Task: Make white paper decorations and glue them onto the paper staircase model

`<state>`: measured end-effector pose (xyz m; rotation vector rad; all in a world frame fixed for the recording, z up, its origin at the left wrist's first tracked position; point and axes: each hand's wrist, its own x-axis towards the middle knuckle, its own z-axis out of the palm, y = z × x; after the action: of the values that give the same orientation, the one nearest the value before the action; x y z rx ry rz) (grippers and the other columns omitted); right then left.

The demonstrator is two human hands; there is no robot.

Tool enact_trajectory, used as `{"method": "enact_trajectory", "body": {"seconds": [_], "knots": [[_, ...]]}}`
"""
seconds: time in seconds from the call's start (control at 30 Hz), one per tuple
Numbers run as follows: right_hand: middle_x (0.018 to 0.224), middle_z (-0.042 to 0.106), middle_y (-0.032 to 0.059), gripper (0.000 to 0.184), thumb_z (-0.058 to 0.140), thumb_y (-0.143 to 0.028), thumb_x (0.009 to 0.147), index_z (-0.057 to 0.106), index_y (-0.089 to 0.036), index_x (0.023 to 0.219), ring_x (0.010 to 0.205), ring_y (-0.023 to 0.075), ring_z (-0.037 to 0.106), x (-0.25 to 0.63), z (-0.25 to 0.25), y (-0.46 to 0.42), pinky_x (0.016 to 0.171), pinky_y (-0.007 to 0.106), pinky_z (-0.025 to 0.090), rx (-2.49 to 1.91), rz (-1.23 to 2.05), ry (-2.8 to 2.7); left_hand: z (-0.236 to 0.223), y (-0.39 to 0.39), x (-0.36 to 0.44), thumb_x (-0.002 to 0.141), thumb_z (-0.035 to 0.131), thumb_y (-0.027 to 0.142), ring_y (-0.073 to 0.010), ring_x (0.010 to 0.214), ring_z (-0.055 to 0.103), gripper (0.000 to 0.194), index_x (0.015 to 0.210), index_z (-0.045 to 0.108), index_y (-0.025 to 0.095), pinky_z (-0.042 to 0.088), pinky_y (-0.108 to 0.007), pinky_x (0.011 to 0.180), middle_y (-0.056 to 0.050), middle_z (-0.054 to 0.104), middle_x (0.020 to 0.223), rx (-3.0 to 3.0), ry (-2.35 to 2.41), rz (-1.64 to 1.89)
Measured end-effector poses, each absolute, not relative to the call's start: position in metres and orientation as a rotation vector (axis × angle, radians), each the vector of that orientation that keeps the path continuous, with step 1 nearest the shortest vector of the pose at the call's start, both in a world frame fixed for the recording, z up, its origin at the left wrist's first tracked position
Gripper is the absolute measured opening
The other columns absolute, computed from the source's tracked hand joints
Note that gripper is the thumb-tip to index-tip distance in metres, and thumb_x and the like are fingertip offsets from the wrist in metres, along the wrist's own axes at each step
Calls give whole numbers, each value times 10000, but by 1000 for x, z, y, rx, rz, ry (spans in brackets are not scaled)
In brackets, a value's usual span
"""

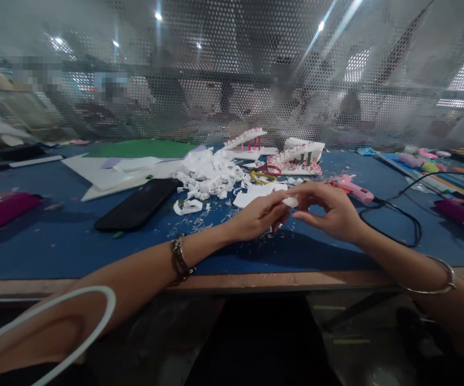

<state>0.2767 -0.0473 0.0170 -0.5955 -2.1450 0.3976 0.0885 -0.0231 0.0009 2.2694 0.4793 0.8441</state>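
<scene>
My left hand is closed above the table, with a small white piece, perhaps paper, pinched at its fingertips. From the other side, my right hand meets it, index finger at the piece and thumb held apart below. Behind the hands lies a flat white sheet, next to a heap of torn white paper strips. Scissors with red and yellow handles rest beside the heap. A pink glue gun lies just beyond my right hand.
Two white stair-like models stand at the back, before a perforated metal screen. A black phone lies at left, near a green sheet. A black cable loops at right. White scraps litter the blue tabletop.
</scene>
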Motion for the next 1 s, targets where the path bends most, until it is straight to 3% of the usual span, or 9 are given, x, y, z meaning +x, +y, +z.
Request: {"method": "enact_trajectory", "body": {"seconds": [0.17, 0.33, 0.53, 0.8, 1.0], "knots": [[767, 588, 4, 152, 561, -178, 810, 615, -215, 947, 702, 91, 547, 278, 18, -44, 650, 247, 461, -503, 143, -2201, 2, -23, 88, 928, 270, 361, -58, 513, 452, 293, 813, 450, 160, 386, -206, 573, 32, 461, 617, 2363, 493, 822], [749, 569, 5, 84, 544, -154, 809, 601, -210, 836, 683, 98, 529, 278, 20, -45, 613, 247, 440, -498, 152, -2186, 6, -26, 88, 929, 265, 382, -60, 487, 449, 307, 816, 445, 160, 386, -206, 568, 41, 479, 592, 2346, 537, 764], [757, 513, -4, 214, 576, -208, 799, 603, -231, 1010, 643, 88, 485, 279, 20, -46, 630, 255, 437, -584, 76, -2192, 3, -26, 89, 928, 277, 393, -62, 485, 457, 317, 819, 457, 156, 392, -202, 535, 31, 475, 603, 2239, 499, 770], [769, 554, 2, 124, 558, -144, 799, 654, -222, 807, 706, 91, 535, 275, 19, -42, 627, 248, 436, -503, 184, -2162, 3, -26, 89, 929, 209, 444, -83, 494, 451, 389, 766, 419, 159, 403, -246, 548, 15, 468, 599, 2072, 391, 698], [722, 600, -2, 56, 596, -211, 781, 641, -198, 752, 652, 84, 537, 272, 58, -31, 556, 227, 411, -545, 250, -2041, 14, -12, 85, 933, 223, 418, -74, 435, 436, 404, 668, 399, 168, 371, -237, 494, 30, 438, 505, 2019, 512, 984]]}}
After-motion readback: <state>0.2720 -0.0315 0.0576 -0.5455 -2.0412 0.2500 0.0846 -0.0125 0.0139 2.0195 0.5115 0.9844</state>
